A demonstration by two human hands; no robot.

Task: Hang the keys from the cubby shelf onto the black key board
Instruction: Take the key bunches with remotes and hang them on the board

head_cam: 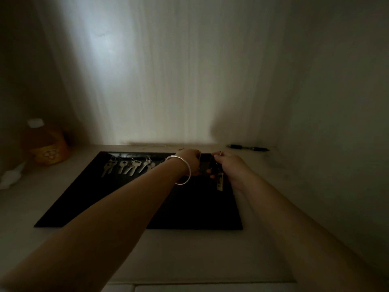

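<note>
A black key board [117, 199] lies flat on the pale shelf inside a dim cubby. Several silver keys [126, 166] hang in a row along its far left edge. My left hand [190, 162], with a silver bangle on the wrist, and my right hand [228, 165] meet at the board's far right edge. Between them they hold a dark key bunch [208, 168] with a small tag [220, 183] dangling below. My right fingers pinch its ring up near the top rail. The hooks under my hands are hidden.
An orange bottle [47, 144] with a white cap stands at the back left, with a white object [10, 178] in front of it. A black pen [248, 147] lies along the back wall at the right. The cubby walls close in on both sides.
</note>
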